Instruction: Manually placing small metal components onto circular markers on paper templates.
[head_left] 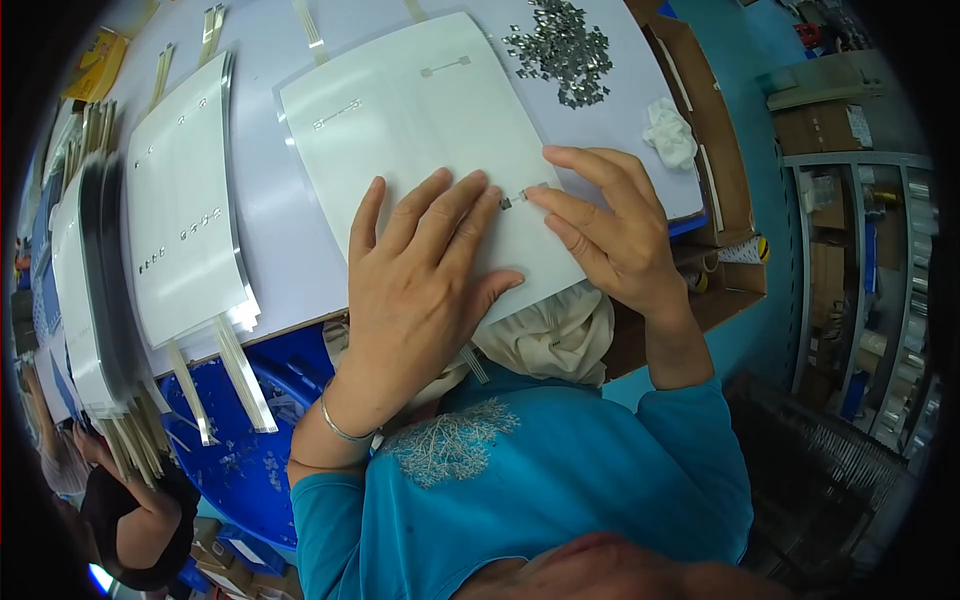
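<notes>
A white sheet panel lies on the table in front of me, with flat ribbon strips showing at its far edge. My left hand rests flat on it, fingers stretched out. Beside the left index fingertip is a small dark-and-silver metal piece on the panel. My right hand touches the piece's right end with one fingertip; the thumb and the other fingers stand apart. Two similar small pieces, a left one and a right one, lie on the far part of the panel.
A heap of small shiny metal pieces lies at the far right, near a crumpled white cloth. Stacked white panels with ribbon strips stand at left. Below is a blue tub. Shelving stands right; another person is lower left.
</notes>
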